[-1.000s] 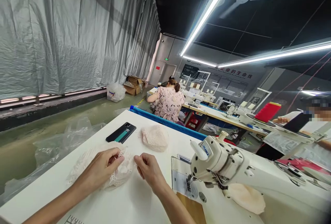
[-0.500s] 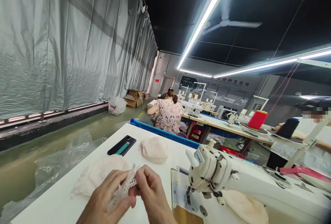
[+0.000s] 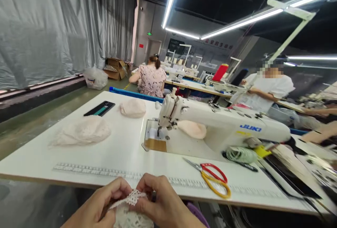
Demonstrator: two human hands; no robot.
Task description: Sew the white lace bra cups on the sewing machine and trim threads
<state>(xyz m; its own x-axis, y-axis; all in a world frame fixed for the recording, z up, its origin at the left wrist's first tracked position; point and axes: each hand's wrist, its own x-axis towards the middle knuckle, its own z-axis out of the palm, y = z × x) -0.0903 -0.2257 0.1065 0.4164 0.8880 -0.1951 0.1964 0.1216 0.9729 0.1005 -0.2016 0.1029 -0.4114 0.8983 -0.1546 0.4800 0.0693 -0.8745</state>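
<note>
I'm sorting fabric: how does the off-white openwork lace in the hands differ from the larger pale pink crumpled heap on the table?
Pose: the off-white openwork lace is held between the left hand and right hand; the larger pale pink crumpled heap lies untouched on the white tabletop.
Look: the lace shows distinct holes; the heap shows soft folds.
View: the hands partly cover the lace; the heap is unobstructed.
Both are pale fabric.

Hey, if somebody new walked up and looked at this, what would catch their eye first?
Probably the white JUKI sewing machine, which stretches across the right half of the white table. Next, the scissors with one red and one yellow handle, lying in front of it. Then, bottom centre, the left hand and right hand holding white lace between them.
</note>
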